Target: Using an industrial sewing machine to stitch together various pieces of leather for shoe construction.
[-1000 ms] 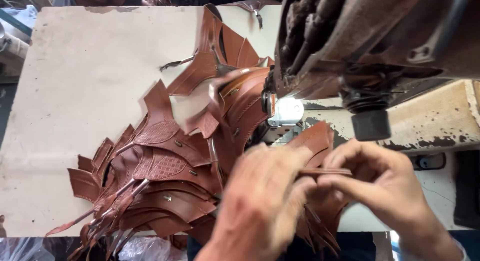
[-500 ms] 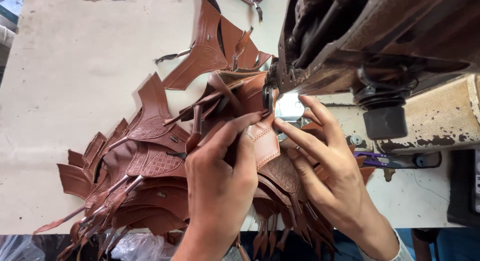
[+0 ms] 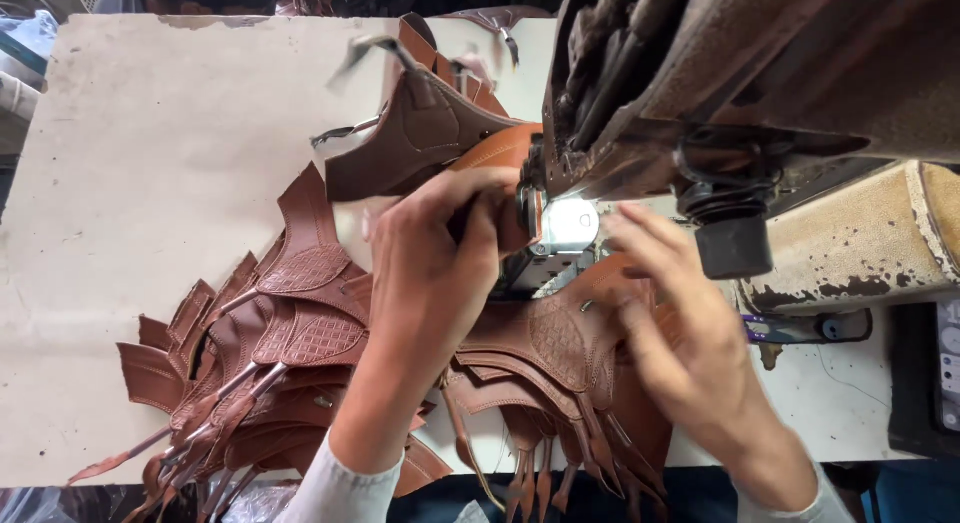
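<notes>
The left hand [image 3: 435, 258] pinches a brown leather piece [image 3: 500, 163] at the sewing machine [image 3: 720, 73], whose head hides the needle. The right hand [image 3: 690, 333] is blurred; its grip cannot be told. More leather pieces [image 3: 290, 333] lie left.

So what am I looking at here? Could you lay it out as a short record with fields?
Setting: pale worktable with an industrial sewing machine
Material: many cut brown leather pieces, some embossed, piled on the table's left
Left hand: presses a leather piece against the lit needle area
Right hand: fingers spread, over another stack of leather pieces; contact unclear because of blur
Sleeves: light-coloured, at both wrists
Behind the needle: stitched pieces trailing away across the table
</notes>
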